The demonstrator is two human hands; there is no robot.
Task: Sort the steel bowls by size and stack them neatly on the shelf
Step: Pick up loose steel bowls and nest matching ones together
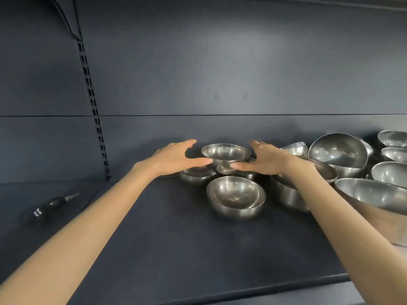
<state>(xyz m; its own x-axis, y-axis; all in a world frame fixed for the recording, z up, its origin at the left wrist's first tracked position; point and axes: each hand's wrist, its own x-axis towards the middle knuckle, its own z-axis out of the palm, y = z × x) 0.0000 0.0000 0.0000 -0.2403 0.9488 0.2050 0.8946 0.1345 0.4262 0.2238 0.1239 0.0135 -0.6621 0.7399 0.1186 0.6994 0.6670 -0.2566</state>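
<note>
**Small steel bowl**: sitting mouth up, raised above the cluster near the shelf's back edge. It appears to be resting on a smaller piece beneath it; whether that is its own foot or another upturned bowl cannot be told. The left grip and right grip are flanking it. Both are spread wide with fingers straight, thumbs pointing in at the lower wall from either side; neither is curling round it.

Judging by its thin, polished wall, the bowl is likely light, stiff and slippery. It is not fragile, but it is apt to skate and clatter against its neighbours. The rim, taken at two opposite points, is probably offering the surest hold.

Just in front, a nested pair is standing toward the middle of the shelf. A low bowl is lying beneath the left thumb. Bigger bowls, a tilted large bowl among them, are crowding the shelf's right end unsorted. A dark-handled tool is lying near the left end, well apart.
</note>
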